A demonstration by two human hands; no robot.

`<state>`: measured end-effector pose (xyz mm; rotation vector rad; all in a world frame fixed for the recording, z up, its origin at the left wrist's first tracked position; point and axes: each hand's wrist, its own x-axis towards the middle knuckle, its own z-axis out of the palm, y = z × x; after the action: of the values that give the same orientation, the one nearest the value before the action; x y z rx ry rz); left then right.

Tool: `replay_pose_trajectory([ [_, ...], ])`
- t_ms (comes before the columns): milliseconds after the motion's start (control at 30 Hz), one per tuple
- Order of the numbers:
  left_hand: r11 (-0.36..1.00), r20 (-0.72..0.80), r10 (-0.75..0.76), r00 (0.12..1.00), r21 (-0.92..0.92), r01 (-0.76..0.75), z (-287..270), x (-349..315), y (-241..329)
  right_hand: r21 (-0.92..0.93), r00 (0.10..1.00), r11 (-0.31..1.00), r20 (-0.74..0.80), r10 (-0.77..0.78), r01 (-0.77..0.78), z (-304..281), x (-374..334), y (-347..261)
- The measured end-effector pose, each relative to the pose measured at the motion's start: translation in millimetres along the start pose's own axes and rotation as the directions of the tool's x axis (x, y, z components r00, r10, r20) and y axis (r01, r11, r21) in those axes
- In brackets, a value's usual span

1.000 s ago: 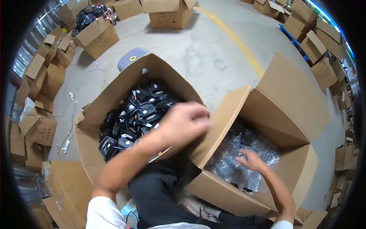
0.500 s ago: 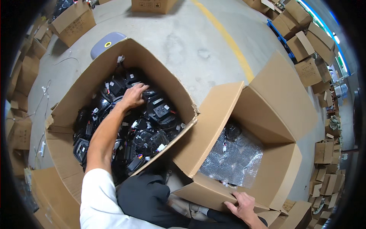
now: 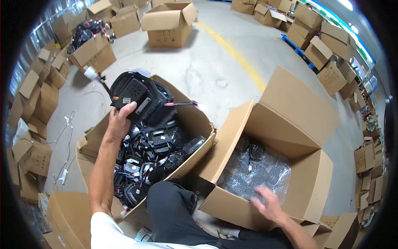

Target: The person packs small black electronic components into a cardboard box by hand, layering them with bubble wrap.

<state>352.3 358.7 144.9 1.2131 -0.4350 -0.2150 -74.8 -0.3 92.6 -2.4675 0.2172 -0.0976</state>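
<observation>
The left hand (image 3: 120, 118) closes on the near edge of a black plastic housing (image 3: 143, 92), thumb pressed on its face, the other fingers mostly hidden beneath; whether this is one unit or two together cannot be told. The housing is tilted above the left carton (image 3: 192, 118). Because the visible hold is at one edge, the load could tip or slide out of the fingers, and its dangling leads could snag on the carton's rim or on the tangle below; a tug there might strain the wires where they enter the shell. The shell is hard and blocky with rounded corners, carrying a slotted round grille and a pale label; a white plastic connector (image 3: 90, 73) juts out on a dark cable at one side, and thin coloured wires reach out at the other. Beneath lies a jumbled heap of black units (image 3: 159, 141), some glossy as if film-wrapped. The right hand (image 3: 268, 204), slightly blurred, has its fingers parted around nothing visible, over the near side of the right carton (image 3: 298, 137). Inside that, shiny, dimpled bubble wrap (image 3: 269, 172) spreads beside a dark unit (image 3: 257, 152) with a white-tipped lead. Both cartons are brown corrugated board, the left one's rim frayed at a corner.
</observation>
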Motion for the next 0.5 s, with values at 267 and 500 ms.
replay_pose_trajectory([
  [267, 0.814, 0.348, -0.228, 0.909, -0.445, 0.374, 143.6, -62.9, 29.8, 0.516, 0.915, 0.79, -0.381, -0.135, 0.332, -20.0, 91.2, -134.4],
  [500, 0.902, 0.477, -0.276, 0.834, -0.171, 0.397, 218.8, -75.1, -27.0, 0.861, 0.914, -0.414, 0.129, -0.384, -0.295, -23.2, 97.0, -76.8],
])
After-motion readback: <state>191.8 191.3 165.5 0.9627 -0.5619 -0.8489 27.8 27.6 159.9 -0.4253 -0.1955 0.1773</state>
